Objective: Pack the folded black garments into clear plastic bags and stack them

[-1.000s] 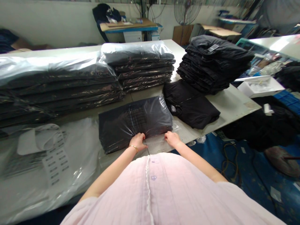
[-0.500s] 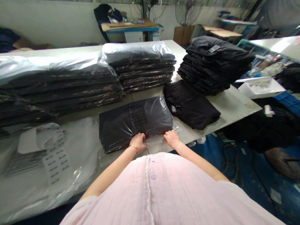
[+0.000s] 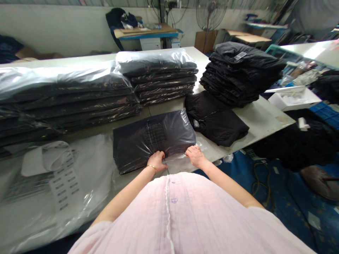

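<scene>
A folded black garment in a clear plastic bag (image 3: 132,141) lies on the table in front of me, a dark printed block showing near its middle. On its near edge rests my left hand (image 3: 156,162), thumb spread away from the fingers, pressing on the plastic. Farther right, my right hand (image 3: 195,157) has its fingers closed on the loose clear edge of the bag near the garment's right corner. Just beyond the bag's right end is an unbagged folded black garment (image 3: 215,120), touching or nearly touching it.
Bagged black garments are stacked at the left (image 3: 87,106) and back middle (image 3: 164,81). An unbagged garment stack (image 3: 241,74) stands at back right. Clear plastic bags (image 3: 95,169) and a label strip (image 3: 65,187) lie left. A white box (image 3: 293,98) sits beyond the table's right edge.
Both hands keep nearly the same places on the bag. The right hand's knuckles have shifted slightly; the whole view has tilted a little.
</scene>
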{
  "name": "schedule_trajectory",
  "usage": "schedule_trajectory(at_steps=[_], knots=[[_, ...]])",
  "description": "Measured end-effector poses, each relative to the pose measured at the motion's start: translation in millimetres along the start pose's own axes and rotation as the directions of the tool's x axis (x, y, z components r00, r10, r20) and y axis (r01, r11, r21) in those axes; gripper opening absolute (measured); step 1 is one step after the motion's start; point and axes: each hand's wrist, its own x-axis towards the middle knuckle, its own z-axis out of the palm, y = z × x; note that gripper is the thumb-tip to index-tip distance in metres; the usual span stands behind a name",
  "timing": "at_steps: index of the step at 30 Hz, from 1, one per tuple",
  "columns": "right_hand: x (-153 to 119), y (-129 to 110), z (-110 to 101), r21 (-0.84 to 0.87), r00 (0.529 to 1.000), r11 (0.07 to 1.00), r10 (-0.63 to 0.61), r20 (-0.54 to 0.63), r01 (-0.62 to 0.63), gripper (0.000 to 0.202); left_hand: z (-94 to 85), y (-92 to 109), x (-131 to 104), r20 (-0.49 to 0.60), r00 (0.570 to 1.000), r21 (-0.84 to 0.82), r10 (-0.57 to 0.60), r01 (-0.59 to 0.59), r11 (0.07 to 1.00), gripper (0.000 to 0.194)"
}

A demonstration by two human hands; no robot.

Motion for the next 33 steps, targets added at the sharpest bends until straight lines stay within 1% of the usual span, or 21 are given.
schedule_trajectory(at_steps=[3,6,9,12,14,16,18,19,20,22,24,25,27,29,31,32,33], knots=[[-2,-5,-7,0.020,0.995,0.995,-0.094,-0.032,0.095,0.016,1.0,-1,-1,-0.011,1.000,0.004,0.011,-0.011,1.000,0.051],[-4,-9,-11,0.049,0.993,0.992,-0.117,-0.034,0.119,0.016,2.2,-2,-1,-0.017,1.000,0.003,0.021,-0.021,1.000,0.050],[-4,-11,-13,0.048,0.998,0.997,-0.059,0.014,0.058,0.017,3.5,-3,-1,-0.027,0.999,0.017,0.031,-0.031,0.999,0.046],[-3,-15,-17,-0.009,0.998,1.000,0.024,0.054,-0.023,0.017,5.4,-4,-1,-0.045,0.998,0.029,0.039,-0.038,0.999,0.033],[-4,-18,-23,-0.029,0.999,0.999,0.031,0.042,-0.030,0.017,6.9,-6,-1,-0.054,0.997,0.033,0.049,-0.047,0.998,0.024],[-8,-22,-32,-0.019,0.999,1.000,0.025,0.025,-0.025,0.018,8.7,-7,-1,-0.055,0.997,0.045,0.061,-0.059,0.997,0.019],[-16,-25,-41,-0.005,0.996,0.997,0.077,0.046,-0.076,0.018,10.4,-9,-1,-0.051,0.996,0.067,0.080,-0.076,0.995,0.019],[-21,-28,-45,-0.006,0.988,0.991,0.137,0.077,-0.137,0.019,11.1,-10,-2,-0.048,0.995,0.075,0.089,-0.086,0.993,0.020],[-26,-30,-48,-0.014,0.969,0.977,0.215,0.119,-0.215,0.021,11.8,-11,-2,-0.046,0.994,0.079,0.100,-0.096,0.992,0.021],[-35,-38,-53,-0.045,0.908,0.929,0.370,0.199,-0.369,0.026,13.1,-12,-3,-0.045,0.992,0.072,0.120,-0.116,0.991,0.022],[-42,-47,-57,-0.072,0.851,0.882,0.468,0.238,-0.465,0.031,13.9,-13,-5,-0.047,0.991,0.048,0.128,-0.126,0.991,0.022],[-45,-52,-60,-0.077,0.838,0.872,0.486,0.248,-0.483,0.032,14.2,-13,-5,-0.046,0.991,0.034,0.127,-0.125,0.992,0.021],[-50,-61,-69,-0.080,0.832,0.865,0.499,0.241,-0.496,0.033,14.4,-14,-6,-0.043,0.993,0.007,0.112,-0.112,0.994,0.020],[-55,-63,-79,-0.090,0.833,0.856,0.517,0.197,-0.510,0.035,14.3,-14,-7,-0.040,0.994,-0.010,0.104,-0.105,0.994,0.022],[-61,-56,-85,-0.104,0.830,0.843,0.538,0.147,-0.528,0.036,14.0,-14,-7,-0.042,0.993,-0.009,0.114,-0.115,0.993,0.023],[-64,-49,-86,-0.109,0.825,0.839,0.544,0.155,-0.533,0.036,13.8,-14,-7,-0.044,0.992,-0.005,0.121,-0.122,0.993,0.023],[-68,-40,-85,-0.115,0.815,0.838,0.545,0.195,-0.533,0.033,13.7,-14,-7,-0.048,0.991,-0.001,0.126,-0.126,0.992,0.023]])
